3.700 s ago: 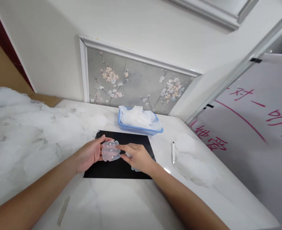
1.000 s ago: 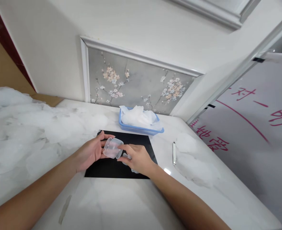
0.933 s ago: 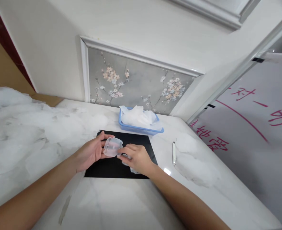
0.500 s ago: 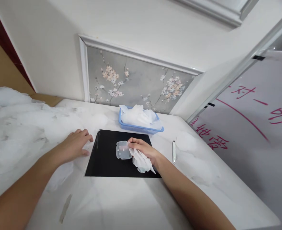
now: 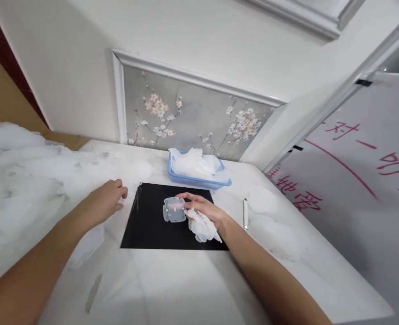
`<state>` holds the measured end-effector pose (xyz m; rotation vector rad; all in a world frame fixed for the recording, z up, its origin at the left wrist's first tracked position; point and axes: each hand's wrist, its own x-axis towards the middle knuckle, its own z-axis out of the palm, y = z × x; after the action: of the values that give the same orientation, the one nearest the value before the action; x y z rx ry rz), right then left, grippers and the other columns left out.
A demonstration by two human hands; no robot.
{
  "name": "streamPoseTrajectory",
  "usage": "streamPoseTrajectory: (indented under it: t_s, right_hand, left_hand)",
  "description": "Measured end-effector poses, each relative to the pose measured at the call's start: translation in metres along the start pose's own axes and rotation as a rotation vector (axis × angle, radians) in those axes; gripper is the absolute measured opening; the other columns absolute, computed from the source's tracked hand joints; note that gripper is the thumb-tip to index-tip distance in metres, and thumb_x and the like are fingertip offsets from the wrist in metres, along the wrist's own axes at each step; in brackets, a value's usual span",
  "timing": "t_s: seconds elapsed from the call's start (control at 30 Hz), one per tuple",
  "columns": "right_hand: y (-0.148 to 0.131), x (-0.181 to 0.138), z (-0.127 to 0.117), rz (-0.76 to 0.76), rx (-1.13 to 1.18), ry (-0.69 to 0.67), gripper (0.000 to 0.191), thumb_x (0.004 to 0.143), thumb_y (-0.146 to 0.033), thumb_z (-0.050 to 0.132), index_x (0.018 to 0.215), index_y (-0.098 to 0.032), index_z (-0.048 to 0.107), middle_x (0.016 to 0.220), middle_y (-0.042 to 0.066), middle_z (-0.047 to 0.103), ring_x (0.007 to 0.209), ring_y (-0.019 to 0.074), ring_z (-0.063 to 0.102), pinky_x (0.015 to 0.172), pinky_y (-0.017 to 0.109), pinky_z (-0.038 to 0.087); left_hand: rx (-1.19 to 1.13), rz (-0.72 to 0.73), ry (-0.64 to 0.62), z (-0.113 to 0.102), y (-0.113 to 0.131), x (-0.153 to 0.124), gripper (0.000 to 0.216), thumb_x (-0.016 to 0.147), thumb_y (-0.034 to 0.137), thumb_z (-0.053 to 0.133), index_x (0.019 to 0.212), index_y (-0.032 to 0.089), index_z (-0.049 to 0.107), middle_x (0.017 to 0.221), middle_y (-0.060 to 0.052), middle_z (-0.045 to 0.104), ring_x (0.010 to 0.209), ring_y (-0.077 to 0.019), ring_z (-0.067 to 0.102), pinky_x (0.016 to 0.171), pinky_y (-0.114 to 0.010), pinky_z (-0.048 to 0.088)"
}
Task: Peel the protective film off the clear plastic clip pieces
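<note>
My right hand (image 5: 204, 210) is over the black mat (image 5: 152, 237), its fingertips behind the edge of a small clear plastic piece (image 5: 175, 212). That piece is squarish with notched corners and small round marks, and a finger shows pink through it. Crumpled white film or tissue (image 5: 202, 228) is tucked in the same hand, hanging below the fingers. My left hand (image 5: 109, 198) rests beside the mat's left edge, fingers bent and thumb apart, holding nothing.
A blue basket (image 5: 199, 182) full of crumpled white material (image 5: 195, 163) stands behind the mat. Right of the mat lies a slim white-and-metal tool (image 5: 246, 214). Heaped translucent white pieces (image 5: 33, 189) cover the left of the marble-look table (image 5: 158, 289). A whiteboard (image 5: 355, 180) flanks the right side.
The plastic piece has turned a little more face-on, with a finger now showing behind it. My left hand has drawn slightly left, its fingers curled a bit more.
</note>
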<state>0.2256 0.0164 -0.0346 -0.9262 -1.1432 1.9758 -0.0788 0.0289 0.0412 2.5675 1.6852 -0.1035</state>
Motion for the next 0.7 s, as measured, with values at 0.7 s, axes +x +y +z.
streamPoseTrajectory:
  t_s: [0.7]
  right_hand:
    - [0.001,0.0,0.014,-0.207,-0.324,0.236,0.049,0.072,-0.059,0.067,0.094,-0.015,0.063,0.056,-0.005,0.046,0.046,0.0069,0.034,0.045,0.021,0.025]
  left_hand:
    - [-1.549,-0.301,-0.142,0.024,0.061,0.003,0.034,0.072,0.044,0.068,0.09,0.02,0.052,0.084,-0.001,0.066,0.082,-0.0187,0.066,0.079,-0.034,0.05]
